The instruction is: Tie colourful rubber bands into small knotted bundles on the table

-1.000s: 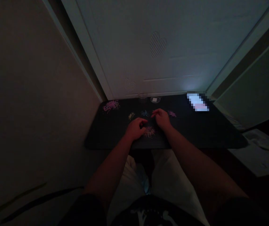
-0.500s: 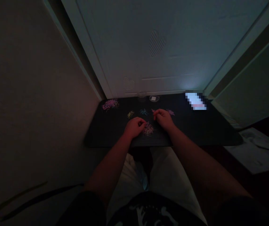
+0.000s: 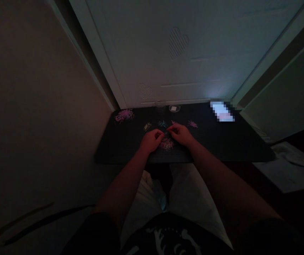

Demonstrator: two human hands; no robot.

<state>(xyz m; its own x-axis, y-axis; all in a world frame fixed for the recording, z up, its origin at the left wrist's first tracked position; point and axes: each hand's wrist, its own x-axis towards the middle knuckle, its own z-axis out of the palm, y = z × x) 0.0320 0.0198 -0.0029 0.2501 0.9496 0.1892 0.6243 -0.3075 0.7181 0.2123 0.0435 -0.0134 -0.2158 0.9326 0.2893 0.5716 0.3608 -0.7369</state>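
A mixed pile of small thin pieces (image 3: 167, 144) lies near the front edge of the dark table. My left hand (image 3: 152, 139) rests at the pile's left side, thumb and fingers pinched together; anything between them is too small to make out. Just right of and behind the pile is my right hand (image 3: 180, 134), its fingertips also closed and pointing left, their hold unclear. Behind the hands lie a yellowish group (image 3: 147, 126), a blue group (image 3: 162, 123) and a pink group (image 3: 192, 124). Another pink group (image 3: 173, 122) is partly hidden by my right hand.
A larger pink-purple pile (image 3: 124, 115) sits at the table's back left. Along the back edge are a clear round container (image 3: 160, 105) and a round lid-like dish with a white square (image 3: 174, 108). A lit, pixelated screen (image 3: 222, 111) lies at the back right.
My right hand has moved left, closer to my left hand, uncovering more of the right pink group. My left hand has barely moved. The view has tilted slightly.
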